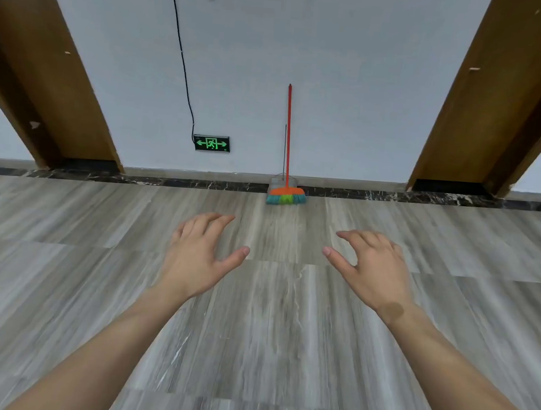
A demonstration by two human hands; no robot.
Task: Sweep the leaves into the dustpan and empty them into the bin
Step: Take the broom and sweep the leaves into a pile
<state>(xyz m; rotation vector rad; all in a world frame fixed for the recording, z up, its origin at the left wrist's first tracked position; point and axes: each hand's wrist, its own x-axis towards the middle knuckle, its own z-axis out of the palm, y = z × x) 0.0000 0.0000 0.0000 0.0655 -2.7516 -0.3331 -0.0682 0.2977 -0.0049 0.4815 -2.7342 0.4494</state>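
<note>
A broom (288,135) with a red handle, orange head and blue-green bristles leans upright against the white wall ahead. Behind its head stands a grey dustpan (279,182) with a thin dark handle, partly hidden by the broom. My left hand (198,257) and my right hand (372,271) are stretched out over the grey tiled floor, palms down, fingers apart, holding nothing. Both hands are well short of the broom. No leaves and no bin are in view.
A green exit sign (211,143) sits low on the wall, with a black cable (183,65) running up from it. Brown wooden door frames stand at the left (47,67) and the right (484,102). A dark marble strip (135,179) edges the floor.
</note>
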